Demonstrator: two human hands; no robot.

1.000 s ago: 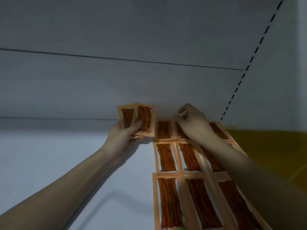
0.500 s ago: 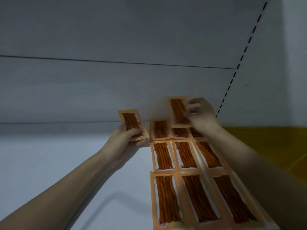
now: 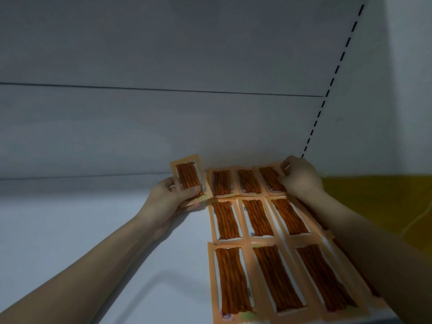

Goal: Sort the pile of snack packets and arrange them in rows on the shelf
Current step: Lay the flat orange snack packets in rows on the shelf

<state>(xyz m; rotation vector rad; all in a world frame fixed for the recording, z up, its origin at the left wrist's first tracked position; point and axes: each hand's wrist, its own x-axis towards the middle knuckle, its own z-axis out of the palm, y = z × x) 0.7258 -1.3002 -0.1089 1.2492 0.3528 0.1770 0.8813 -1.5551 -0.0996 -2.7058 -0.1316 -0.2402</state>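
Orange snack packets [image 3: 257, 218] lie flat in rows at lower right on the white shelf [image 3: 70, 230]; perhaps a fourth column is hidden.

The snack packets [image 3: 259, 218] look like thin glossy plastic film, peach-orange at the borders with crimped, zigzag-cut ends and a clear window over ridged, reddish-brown sticks. The shelf [image 3: 70, 230] beneath them is smooth, matt and pale grey-white, like painted metal or laminate. The back panel [image 3: 163, 125] at twelve o'clock has the same flat, matt finish, crossed by one thin seam. At three o'clock a yellow surface [image 3: 374, 195] looks smooth and dull.
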